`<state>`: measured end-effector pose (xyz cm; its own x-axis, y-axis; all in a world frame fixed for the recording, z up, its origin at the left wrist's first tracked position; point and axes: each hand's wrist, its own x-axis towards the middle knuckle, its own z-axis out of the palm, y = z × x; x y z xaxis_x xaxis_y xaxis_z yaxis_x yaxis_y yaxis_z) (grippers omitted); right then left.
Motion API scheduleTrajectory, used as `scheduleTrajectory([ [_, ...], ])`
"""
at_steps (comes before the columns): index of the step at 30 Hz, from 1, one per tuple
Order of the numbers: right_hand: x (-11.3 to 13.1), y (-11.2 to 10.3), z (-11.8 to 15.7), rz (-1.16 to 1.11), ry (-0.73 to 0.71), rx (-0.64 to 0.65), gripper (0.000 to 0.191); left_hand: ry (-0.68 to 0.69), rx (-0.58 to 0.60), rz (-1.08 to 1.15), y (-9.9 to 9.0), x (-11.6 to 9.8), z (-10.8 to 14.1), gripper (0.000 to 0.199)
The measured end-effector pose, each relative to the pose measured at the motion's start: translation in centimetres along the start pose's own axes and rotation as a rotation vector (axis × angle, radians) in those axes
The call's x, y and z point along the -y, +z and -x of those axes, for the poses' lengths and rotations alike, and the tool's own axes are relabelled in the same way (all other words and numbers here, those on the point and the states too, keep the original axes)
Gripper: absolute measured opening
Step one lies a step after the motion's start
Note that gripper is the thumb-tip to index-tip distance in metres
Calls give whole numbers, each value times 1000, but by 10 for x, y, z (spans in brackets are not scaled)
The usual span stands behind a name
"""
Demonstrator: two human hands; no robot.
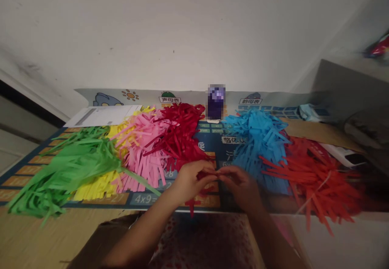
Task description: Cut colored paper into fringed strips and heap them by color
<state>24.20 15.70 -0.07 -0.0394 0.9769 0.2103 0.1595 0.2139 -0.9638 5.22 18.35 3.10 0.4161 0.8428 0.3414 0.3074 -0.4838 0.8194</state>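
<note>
Pinching red paper (204, 175), the left hand (214, 174) meets the right hand (219, 174), pinched narrow at three o'clock! Crimson fringe (180, 133) lies at eleven o'clock.

A table (200, 211) bears a printed mat (142, 198), its far edge turned up beyond the fingers (237, 172). Left of the fingers: green bundle (63, 167) overlapping yellow strips (97, 186); pink bundle (142, 165); further off, a white sheet (103, 116). Just beyond the fingers: dark red bundle (182, 135). Further beyond: an upright dark purple item (215, 105), pixelated. Right of the fingers: blue bundle (259, 139); orange-red bundle (322, 180), strips overhanging the near edge; behind it, brown sheet material (316, 131).
</note>
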Motion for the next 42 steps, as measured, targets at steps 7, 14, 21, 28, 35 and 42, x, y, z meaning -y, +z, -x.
scheduleTrajectory([
  [7,4,5,2,128,-35,-55,13,41,-40,-77,5,2,-1,8],
  [14,3,4,-1,77,64,-17,16,114,-60,-155,7,8,2,7],
  [21,-2,1,-6,-18,198,13,21,95,21,-132,-1,-1,-1,11],
  [28,1,1,-8,6,24,88,15,174,87,-116,-1,5,-5,9],
  [35,2,1,-10,2,134,14,18,68,23,-27,-1,13,-2,8],
  [42,0,8,-9,-198,200,28,27,-230,-100,184,3,10,-3,13],
])
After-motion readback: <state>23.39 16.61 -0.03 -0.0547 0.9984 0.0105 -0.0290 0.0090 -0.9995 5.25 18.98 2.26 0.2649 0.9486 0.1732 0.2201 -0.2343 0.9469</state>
